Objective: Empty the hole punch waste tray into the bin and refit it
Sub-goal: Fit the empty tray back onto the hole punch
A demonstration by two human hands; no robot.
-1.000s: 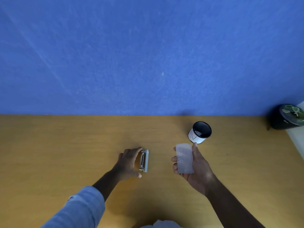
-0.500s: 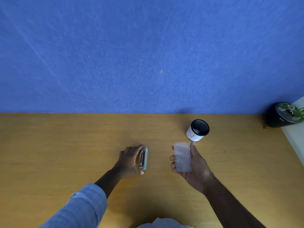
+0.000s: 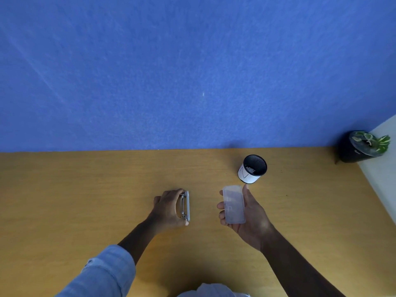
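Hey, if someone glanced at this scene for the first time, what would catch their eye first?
Probably the two hands at the middle of the yellow wooden desk: the right hand holds a clear frosted plastic waste tray, while the left hand grips the small metal hole punch standing on its side. Just beyond the tray sits a small black-and-white cylindrical bin with pale scraps inside, and the big blue wall fills the background.

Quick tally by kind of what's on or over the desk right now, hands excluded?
Hole punch: 1
Waste tray: 1
Bin: 1
Potted plant: 1
Total: 4
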